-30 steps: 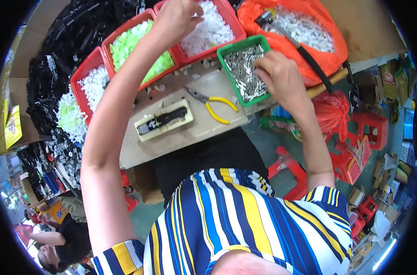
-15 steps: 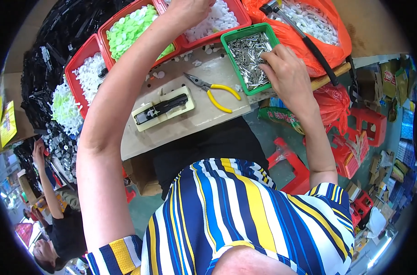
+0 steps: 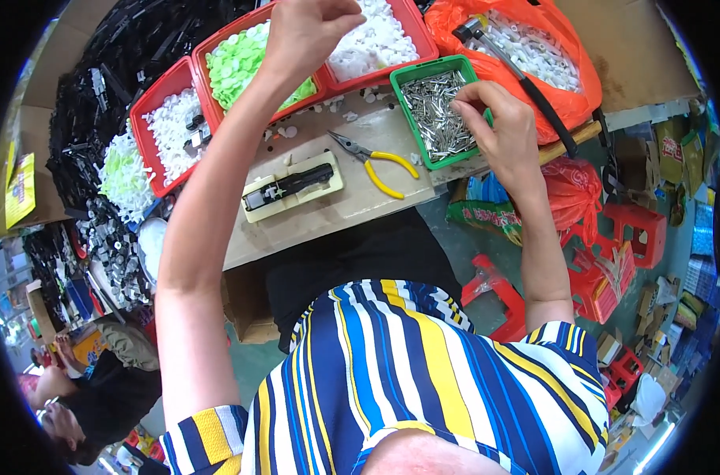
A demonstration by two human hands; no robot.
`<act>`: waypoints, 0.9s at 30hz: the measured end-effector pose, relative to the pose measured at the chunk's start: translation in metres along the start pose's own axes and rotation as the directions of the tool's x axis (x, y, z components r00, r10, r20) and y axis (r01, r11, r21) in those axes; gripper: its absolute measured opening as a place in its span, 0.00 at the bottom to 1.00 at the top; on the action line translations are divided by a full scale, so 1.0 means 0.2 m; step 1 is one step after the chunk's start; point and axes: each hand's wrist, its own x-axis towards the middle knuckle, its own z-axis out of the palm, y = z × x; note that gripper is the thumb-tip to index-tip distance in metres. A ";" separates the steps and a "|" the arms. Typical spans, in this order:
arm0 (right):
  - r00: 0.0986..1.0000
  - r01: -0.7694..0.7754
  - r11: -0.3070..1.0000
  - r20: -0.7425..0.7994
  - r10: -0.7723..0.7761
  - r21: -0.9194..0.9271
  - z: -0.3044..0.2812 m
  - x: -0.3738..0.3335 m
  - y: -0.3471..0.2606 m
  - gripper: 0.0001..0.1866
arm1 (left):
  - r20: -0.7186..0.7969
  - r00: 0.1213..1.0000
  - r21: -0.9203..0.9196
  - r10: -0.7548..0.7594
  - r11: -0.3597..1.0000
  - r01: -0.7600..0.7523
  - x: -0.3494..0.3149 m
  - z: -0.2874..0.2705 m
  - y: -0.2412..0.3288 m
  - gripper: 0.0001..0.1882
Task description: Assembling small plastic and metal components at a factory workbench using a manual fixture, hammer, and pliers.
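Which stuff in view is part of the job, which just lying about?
Likely in the job:
green bin of metal pins, at the right hand
red bin of white parts, nearest the left hand
cream holder with black part

Apparently lying about:
yellow-handled pliers, unheld
hammer
red bag

Pliers (image 3: 365, 154) lie between holder (image 3: 297, 203) and bin (image 3: 455, 161).

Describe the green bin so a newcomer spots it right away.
Start at the worktable. At its right end, beside the orange bag, sits the green bin, right hand over its edge. It holds metal pins; the neighbouring bins are red.
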 end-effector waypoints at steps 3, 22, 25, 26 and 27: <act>0.998 -0.028 0.983 -0.043 0.036 0.181 0.01 0.00 -0.10 0.06 | 0.043 0.975 -0.328 -0.218 0.919 0.220 -0.21 -0.06 0.18 0.13; 0.876 0.466 0.856 -0.258 -0.408 0.226 0.40 -0.03 -0.51 0.11 | 0.078 0.848 -0.786 -0.524 0.491 0.376 -0.88 -0.19 0.32 0.08; 0.839 0.521 0.835 -0.284 -0.464 0.175 0.42 -0.04 -0.53 0.12 | 0.048 0.852 -0.802 -0.521 0.488 0.343 -0.90 -0.20 0.33 0.08; 0.815 0.551 0.824 -0.296 -0.498 0.132 0.42 -0.04 -0.53 0.13 | 0.044 0.851 -0.804 -0.523 0.488 0.341 -0.91 -0.21 0.33 0.08; 0.806 0.567 0.814 -0.291 -0.515 0.131 0.42 -0.04 -0.53 0.13 | 0.043 0.852 -0.801 -0.521 0.492 0.341 -0.91 -0.22 0.33 0.08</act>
